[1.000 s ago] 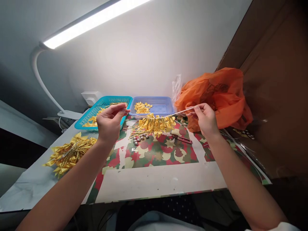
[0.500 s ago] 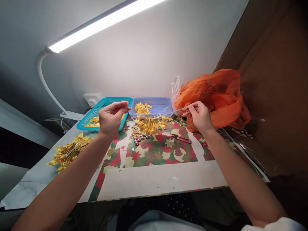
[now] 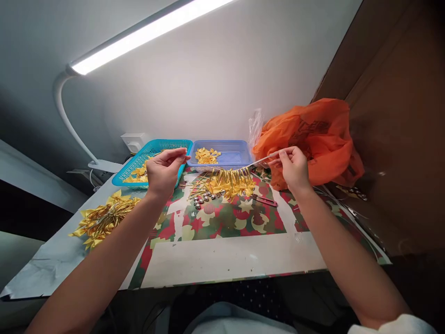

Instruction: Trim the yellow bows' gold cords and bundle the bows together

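A pale strand (image 3: 259,161) runs from the fingertips of my right hand (image 3: 294,168) down to a row of gold ribbon bows (image 3: 231,182), which hang from it by gold ties above the patterned table covering. My right hand is pinched on this strand. My left hand (image 3: 165,170) is raised in front of the teal basket, thumb and fingertips pressed together; whatever they hold is too small to make out. Under and beside the hanging bows lie gold ties and small silver bells (image 3: 198,204).
A teal basket (image 3: 120,180) and a blue basket (image 3: 238,146) hold yellow bows. Pink-handled snips (image 3: 267,201) lie right of centre. A gold bundle (image 3: 104,215) is at left, an orange bag (image 3: 313,130) at right, a lamp (image 3: 146,39) overhead.
The hanging gold bows have shifted right and bunched closer toward my right hand. The strand near that hand now slopes more steeply. My right hand has moved slightly right.
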{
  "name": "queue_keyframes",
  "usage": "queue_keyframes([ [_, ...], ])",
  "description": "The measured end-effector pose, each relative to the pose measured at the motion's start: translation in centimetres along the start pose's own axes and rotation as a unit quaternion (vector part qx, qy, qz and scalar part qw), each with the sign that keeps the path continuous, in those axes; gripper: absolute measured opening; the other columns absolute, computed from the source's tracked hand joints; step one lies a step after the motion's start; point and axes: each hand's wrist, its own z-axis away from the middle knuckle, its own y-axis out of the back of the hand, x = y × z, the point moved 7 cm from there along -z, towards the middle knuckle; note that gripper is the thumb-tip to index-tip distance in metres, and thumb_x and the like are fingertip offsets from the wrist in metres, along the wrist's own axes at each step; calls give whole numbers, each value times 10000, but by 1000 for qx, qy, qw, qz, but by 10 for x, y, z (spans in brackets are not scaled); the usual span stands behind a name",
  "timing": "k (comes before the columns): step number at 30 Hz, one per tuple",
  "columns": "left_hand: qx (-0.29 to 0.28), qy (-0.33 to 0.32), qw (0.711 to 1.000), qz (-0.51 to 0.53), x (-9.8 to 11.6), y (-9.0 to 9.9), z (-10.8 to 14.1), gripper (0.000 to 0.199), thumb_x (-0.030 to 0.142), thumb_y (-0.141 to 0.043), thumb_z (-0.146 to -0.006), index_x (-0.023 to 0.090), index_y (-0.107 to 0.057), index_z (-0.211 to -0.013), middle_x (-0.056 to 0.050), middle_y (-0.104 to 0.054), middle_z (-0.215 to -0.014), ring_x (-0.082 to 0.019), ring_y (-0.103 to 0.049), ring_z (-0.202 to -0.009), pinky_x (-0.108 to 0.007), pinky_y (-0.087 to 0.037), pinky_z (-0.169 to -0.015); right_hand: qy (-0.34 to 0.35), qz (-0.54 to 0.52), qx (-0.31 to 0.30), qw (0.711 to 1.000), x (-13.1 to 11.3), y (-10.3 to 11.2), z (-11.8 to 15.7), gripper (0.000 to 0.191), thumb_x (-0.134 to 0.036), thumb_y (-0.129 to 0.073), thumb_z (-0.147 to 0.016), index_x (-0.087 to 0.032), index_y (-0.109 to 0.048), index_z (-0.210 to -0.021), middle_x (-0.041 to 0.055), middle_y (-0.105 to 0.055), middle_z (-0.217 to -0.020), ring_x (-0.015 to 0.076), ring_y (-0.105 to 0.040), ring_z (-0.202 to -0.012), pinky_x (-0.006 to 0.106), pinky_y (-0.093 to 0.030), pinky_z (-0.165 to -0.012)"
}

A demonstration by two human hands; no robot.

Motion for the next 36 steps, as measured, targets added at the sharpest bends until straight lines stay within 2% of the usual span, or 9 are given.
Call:
queue_keyframes([
  [3,6,10,1000,-2,-7,-1,-1,137,238,-791,-647,181,-765,-768,-29,-749,-755,-168,-724,-692,-306,-612,-717,9,22,-16,1000,5,-4,2,329,-500,-628,-828,-201,-498,-781,0,-701,-746,114,-667,-535,239,-497,-534],
  [7,2,8,1000,-12,-14,0,-1,139,230,-771,-662,170,-766,-787,-31,-748,-754,-170,-729,-707,-305,-607,-728,13,32,-7,999,13,-4,7,348,-526,-603,-838,-200,-489,-792,10,-702,-763,115,-672,-546,244,-504,-555],
  [10,0,1,1000,-3,-14,2,0,142,214,-765,-657,167,-770,-792,-29,-747,-749,-165,-729,-704,-293,-603,-721,4,24,-27,999,19,-5,10,355,-533,-603,-835,-201,-486,-799,21,-712,-777,117,-675,-557,243,-508,-560],
  [19,-11,15,1000,-2,-13,1,9,143,222,-771,-638,174,-774,-773,-16,-735,-711,-149,-712,-649,-267,-587,-651,-27,-3,-16,1000,22,-4,16,333,-493,-663,-804,-199,-509,-774,14,-713,-769,115,-666,-548,251,-517,-568],
  [23,-17,26,999,7,-8,-4,18,126,214,-765,-646,197,-775,-770,-10,-736,-719,-156,-719,-685,-279,-594,-689,-26,-68,-8,997,10,-5,22,321,-468,-680,-801,-206,-496,-775,17,-734,-799,106,-680,-610,232,-539,-601],
  [25,-27,17,999,15,-3,-6,22,123,203,-751,-669,215,-778,-788,-8,-735,-744,-150,-717,-690,-275,-596,-687,-9,-95,-13,995,-4,-7,24,315,-463,-675,-814,-216,-480,-796,6,-743,-816,94,-672,-604,206,-526,-560],
  [29,-92,0,996,-8,2,-17,27,115,177,-729,-695,202,-779,-796,-18,-722,-803,-132,-704,-679,-268,-596,-678,-4,-129,-90,988,-31,-21,26,337,-472,-668,-831,-233,-432,-812,-15,-752,-816,84,-650,-535,169,-465,-445],
  [32,-103,-2,994,-25,-1,-20,29,111,175,-707,-714,177,-774,-803,-23,-710,-785,-125,-691,-671,-258,-585,-653,8,-148,-106,983,-46,-26,23,319,-472,-636,-863,-244,-414,-839,-29,-748,-828,100,-692,-609,196,-536,-528],
  [36,-112,5,993,-32,-4,-24,36,120,165,-700,-716,168,-773,-812,-27,-709,-762,-129,-684,-665,-257,-574,-637,19,-131,-110,985,-47,-30,19,324,-490,-627,-870,-247,-413,-847,-54,-711,-747,113,-707,-654,235,-584,-613],
])
